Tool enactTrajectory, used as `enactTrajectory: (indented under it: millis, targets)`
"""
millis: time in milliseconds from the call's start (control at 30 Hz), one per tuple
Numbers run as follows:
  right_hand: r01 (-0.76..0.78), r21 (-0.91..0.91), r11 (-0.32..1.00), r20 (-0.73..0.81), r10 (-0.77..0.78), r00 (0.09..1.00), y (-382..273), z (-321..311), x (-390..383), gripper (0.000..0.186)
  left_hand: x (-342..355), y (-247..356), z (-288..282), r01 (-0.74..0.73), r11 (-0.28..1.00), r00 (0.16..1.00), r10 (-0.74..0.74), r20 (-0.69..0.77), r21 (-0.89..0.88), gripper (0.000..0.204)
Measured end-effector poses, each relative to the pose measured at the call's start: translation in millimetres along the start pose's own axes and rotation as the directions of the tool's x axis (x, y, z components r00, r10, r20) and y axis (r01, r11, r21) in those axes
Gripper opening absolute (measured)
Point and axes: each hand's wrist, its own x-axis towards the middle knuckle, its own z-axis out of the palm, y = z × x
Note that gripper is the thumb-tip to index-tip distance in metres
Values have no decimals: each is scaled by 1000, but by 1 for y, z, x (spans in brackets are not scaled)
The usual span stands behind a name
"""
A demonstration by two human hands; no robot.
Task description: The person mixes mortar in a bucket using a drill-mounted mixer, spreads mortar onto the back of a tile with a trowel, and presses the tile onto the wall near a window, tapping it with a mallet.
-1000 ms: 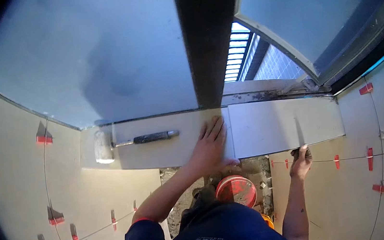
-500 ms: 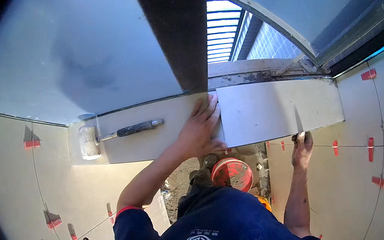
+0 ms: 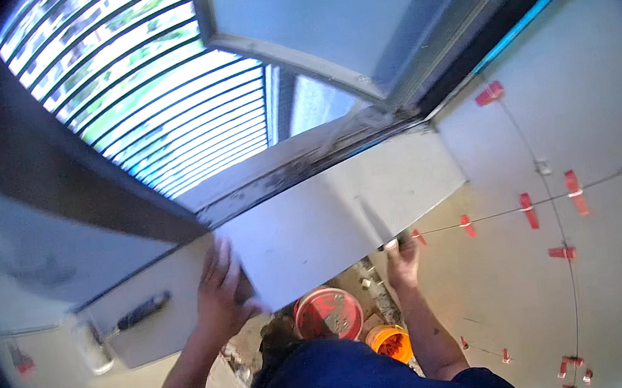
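A pale rectangular tile (image 3: 316, 229) lies along the window sill, its left end meeting a second sill tile (image 3: 176, 333). Over that joint rests my left hand (image 3: 222, 296), fingers stretched out and slightly blurred. My right hand (image 3: 402, 262) is at the front edge of the right tile, its fingertips bent against that edge; the fingers' undersides are hidden. On the left tile lies a mallet (image 3: 142, 312) with a white head and a dark grip.
Red levelling wedges (image 3: 528, 211) sit along the joints of the right wall. Below the sill stand a red bucket (image 3: 329, 313) and an orange bucket (image 3: 388, 345) holding red pieces. An open window sash (image 3: 320, 28) hangs beyond the sill, near window bars (image 3: 187, 147).
The view has swung right and tilted, showing more window bars and the orange bucket. Both hands remain at about the same places on the tile; the mallet still lies on the left tile.
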Motion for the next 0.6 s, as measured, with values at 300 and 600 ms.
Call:
enactTrajectory:
  millis: [300,600]
  targets:
    - [-50,147,988,5,50,999,-13,12,5,41,5,10,-1,77,994,992,-85,91,83,108]
    - [-42,106,994,-14,44,999,-7,10,2,36,9,13,-6,75,994,995,-80,64,75,107]
